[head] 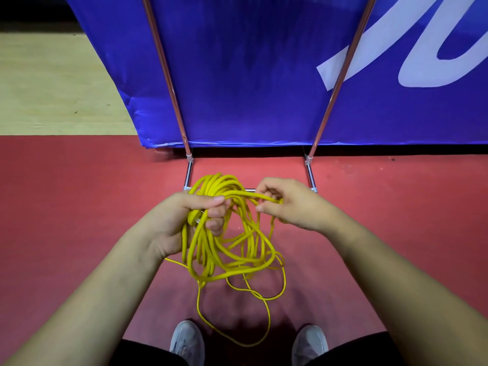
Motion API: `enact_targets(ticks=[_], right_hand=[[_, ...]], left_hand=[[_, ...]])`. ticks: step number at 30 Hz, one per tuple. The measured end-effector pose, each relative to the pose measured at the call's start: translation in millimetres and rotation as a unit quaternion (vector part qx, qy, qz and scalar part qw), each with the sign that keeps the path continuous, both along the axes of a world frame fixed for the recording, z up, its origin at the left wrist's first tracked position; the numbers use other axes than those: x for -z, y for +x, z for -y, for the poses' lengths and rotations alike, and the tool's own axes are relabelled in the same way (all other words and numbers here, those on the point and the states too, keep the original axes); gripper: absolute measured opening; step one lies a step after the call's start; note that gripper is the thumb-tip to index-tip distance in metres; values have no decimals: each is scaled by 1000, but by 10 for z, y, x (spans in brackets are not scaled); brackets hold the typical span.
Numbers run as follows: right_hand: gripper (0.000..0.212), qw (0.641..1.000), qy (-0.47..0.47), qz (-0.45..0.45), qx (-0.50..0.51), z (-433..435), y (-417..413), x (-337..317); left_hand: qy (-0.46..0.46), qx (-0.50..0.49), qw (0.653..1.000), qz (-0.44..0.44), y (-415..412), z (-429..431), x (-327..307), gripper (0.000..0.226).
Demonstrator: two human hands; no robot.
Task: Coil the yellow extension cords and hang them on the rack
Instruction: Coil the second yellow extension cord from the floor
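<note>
A yellow extension cord (229, 249) hangs in several loose loops in front of me. My left hand (184, 220) is closed around the gathered top of the loops. My right hand (290, 204) pinches one strand of the same cord just to the right, level with the left hand. A loose tail of cord trails down to the red floor and curls between my shoes. The metal rack (338, 83) stands straight ahead, its two slanted poles rising from a base bar partly hidden behind the coil.
A blue banner (250, 75) with white lettering stands behind the rack poles. Red floor (79, 207) spreads around me, with pale wooden floor (52, 83) at the far left. My two grey shoes (187, 342) are at the bottom edge.
</note>
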State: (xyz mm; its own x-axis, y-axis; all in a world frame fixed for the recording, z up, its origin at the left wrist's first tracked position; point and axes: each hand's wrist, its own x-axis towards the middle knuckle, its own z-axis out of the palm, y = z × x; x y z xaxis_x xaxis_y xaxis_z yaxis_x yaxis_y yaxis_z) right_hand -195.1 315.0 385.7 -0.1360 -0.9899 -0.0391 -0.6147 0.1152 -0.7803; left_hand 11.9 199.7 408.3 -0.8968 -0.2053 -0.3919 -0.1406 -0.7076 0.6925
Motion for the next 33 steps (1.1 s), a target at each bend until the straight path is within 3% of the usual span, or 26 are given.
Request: enact_targets(ticks=[2,3,8,11,15,18,21,23,27,30,33], right_hand=[[14,997,13,-71,21,-30,-213,170],[14,997,15,-59,38,-46,-297,246],[4,988,30,108,106,-66,-382,476],[11,949,65,268,150,-62,-380,546],[22,919,91,339,178,-70,-483,570],[31,861,52,449,235,-28,-477,551],[22,789,-16,542,290,37,-427,542],[12,784,-32,541,303,38,-447,527],[9,828,43,432,355,-54,-553,606],[19,831,68,328,444,-132,-616,760],[24,853,68,304,419,-126,-588,770]], left_hand=[[10,-36,999,-16,23,59,1,30],[8,-49,998,-24,34,87,-3,30],[-4,-72,996,-45,52,166,4,21],[5,-92,995,-46,55,165,4,17],[9,-143,988,-55,57,182,-32,15],[8,-171,984,-42,50,218,-34,14],[2,-175,984,-27,58,261,-4,22],[-5,-183,983,-30,75,295,12,29],[-11,-229,972,-51,125,344,-29,24],[-3,-247,967,-64,151,355,-36,22],[-3,-244,968,-50,150,355,-8,23]])
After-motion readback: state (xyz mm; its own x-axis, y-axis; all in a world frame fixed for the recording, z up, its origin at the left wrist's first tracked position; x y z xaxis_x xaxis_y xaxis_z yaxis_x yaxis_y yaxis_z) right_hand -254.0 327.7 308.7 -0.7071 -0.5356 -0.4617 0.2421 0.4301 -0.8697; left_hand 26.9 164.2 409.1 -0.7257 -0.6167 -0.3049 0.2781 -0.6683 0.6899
